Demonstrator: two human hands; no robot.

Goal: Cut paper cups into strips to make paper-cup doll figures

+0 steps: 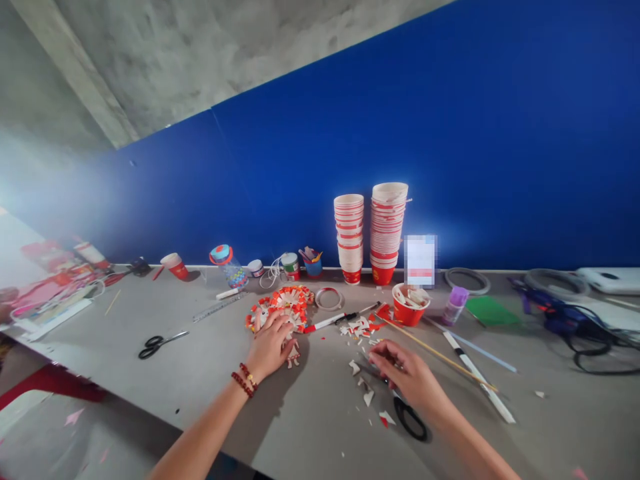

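Note:
My left hand (273, 340) lies with fingers stretched out over a red-and-white paper craft (295, 298) made of small cut pieces. Below its thumb shows the lower part of a small paper figure (293, 357); the hand covers the rest. My right hand (403, 370) hovers above a pair of black-handled scissors (411, 420), hiding part of them. Its fingers are bent and drawn together; whether anything is between them cannot be made out. Beside it lie white and red paper scraps (369, 398).
Two tall stacks of paper cups (349, 233) stand against the blue wall. A red cup of scraps (411, 312), a purple-capped bottle (455, 307), a wooden stick (445, 352) and a white-and-black pen (480, 380) are to the right. Other scissors (159, 343) lie left.

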